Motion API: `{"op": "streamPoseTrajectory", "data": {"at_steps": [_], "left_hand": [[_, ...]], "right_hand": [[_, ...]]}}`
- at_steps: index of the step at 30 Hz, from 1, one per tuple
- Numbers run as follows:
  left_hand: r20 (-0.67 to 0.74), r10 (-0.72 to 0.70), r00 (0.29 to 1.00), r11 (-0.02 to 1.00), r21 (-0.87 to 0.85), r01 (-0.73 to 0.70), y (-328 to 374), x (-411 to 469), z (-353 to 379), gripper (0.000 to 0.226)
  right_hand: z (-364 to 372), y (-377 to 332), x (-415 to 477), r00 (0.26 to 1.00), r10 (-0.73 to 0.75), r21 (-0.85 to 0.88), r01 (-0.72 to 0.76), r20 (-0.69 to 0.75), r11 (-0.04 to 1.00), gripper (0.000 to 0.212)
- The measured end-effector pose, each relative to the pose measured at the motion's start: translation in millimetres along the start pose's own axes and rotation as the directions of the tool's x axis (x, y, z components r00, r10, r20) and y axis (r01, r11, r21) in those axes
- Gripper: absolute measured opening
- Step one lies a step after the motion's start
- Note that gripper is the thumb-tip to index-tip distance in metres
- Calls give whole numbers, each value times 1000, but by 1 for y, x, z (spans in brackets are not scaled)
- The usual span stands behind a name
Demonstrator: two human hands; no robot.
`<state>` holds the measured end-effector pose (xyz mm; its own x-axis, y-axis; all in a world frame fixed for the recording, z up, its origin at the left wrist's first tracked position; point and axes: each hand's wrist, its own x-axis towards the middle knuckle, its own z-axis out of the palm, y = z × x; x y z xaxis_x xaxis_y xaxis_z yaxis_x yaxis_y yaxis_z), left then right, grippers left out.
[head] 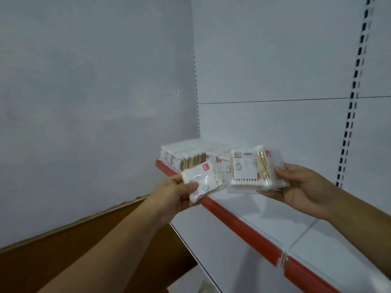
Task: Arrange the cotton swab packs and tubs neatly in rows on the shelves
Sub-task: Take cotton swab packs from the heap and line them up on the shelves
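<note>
- Stocking step: left hand (175, 193) pinches one swab pack (201, 180); right hand (302, 191) grasps a bundle (254, 168).
- Next, likely: seat them on the shelf (275, 210), at 3 o'clock of the row (186, 155).

Stocked packs (186, 155) sit in the back left corner of the shelf (275, 218); before them, the small pack (201, 182) in the left hand (175, 195) hangs over the front edge, the bundle (251, 168) in the right hand (304, 189) to its right.

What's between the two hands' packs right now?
In the head view, a narrow gap; behind it stand clear plastic cotton swab packs on the white metal shelf.
</note>
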<state>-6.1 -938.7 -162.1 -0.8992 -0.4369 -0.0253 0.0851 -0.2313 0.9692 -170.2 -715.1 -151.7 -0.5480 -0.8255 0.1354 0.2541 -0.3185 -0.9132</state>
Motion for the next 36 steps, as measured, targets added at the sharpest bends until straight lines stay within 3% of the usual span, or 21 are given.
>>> {"op": "streamPoseTrajectory", "data": {"at_steps": [4, 7, 11, 13, 15, 16, 18, 20, 22, 25, 31, 34, 36], "left_hand": [[-65, 42, 997, 999, -18, -43, 16, 65, -35, 31], [-104, -10, 994, 1000, -4, 9, 3, 114, -60, 32], [-157, -59, 986, 998, -7, 59, -19, 194, -76, 32], [-185, -36, 982, 995, 84, 53, -31, 237, -79, 27], [-189, -9, 982, 983, 179, 43, -42, 277, -77, 28], [-179, 5, 984, 973, 228, 36, -46, 295, -75, 28], [-159, 63, 985, 931, 364, 0, -46, 322, -69, 23], [-121, 132, 984, 850, 524, -50, -45, 338, -64, 25], [-41, 181, 983, 786, 607, -119, -50, 345, -64, 26], [106, 204, 973, 759, 611, -226, -66, 351, -67, 24], [195, 346, 918, 671, 633, -387, -77, 358, -66, 25], [217, 375, 901, 586, 698, -412, -76, 353, -63, 51], [209, 390, 896, 572, 708, -415, -73, 347, -61, 70]], "right_hand": [[-19, 5, 69, 999, -32, -11, 32, -13, 999, 74], [-33, 17, 109, 996, -51, -29, 49, -77, 998, 76], [-51, 36, 148, 969, -97, -57, 86, -227, 995, 98], [-56, 47, 163, 945, -108, -111, 77, -309, 991, 99], [-58, 59, 179, 922, -124, -145, 75, -367, 987, 76], [-57, 64, 187, 907, -135, -165, 74, -398, 983, 76], [-54, 77, 204, 873, -150, -228, 45, -464, 973, 99], [-52, 92, 220, 828, -183, -313, 10, -530, 950, 105], [-47, 106, 230, 789, -225, -416, -42, -572, 908, 92], [-40, 125, 237, 724, -333, -569, -99, -604, 816, 30], [-27, 140, 236, 625, -564, -827, -266, -539, 495, 41], [-27, 140, 234, 609, -633, -874, -254, -478, 415, 35], [-28, 139, 234, 611, -635, -875, -239, -473, 422, 39]]}}
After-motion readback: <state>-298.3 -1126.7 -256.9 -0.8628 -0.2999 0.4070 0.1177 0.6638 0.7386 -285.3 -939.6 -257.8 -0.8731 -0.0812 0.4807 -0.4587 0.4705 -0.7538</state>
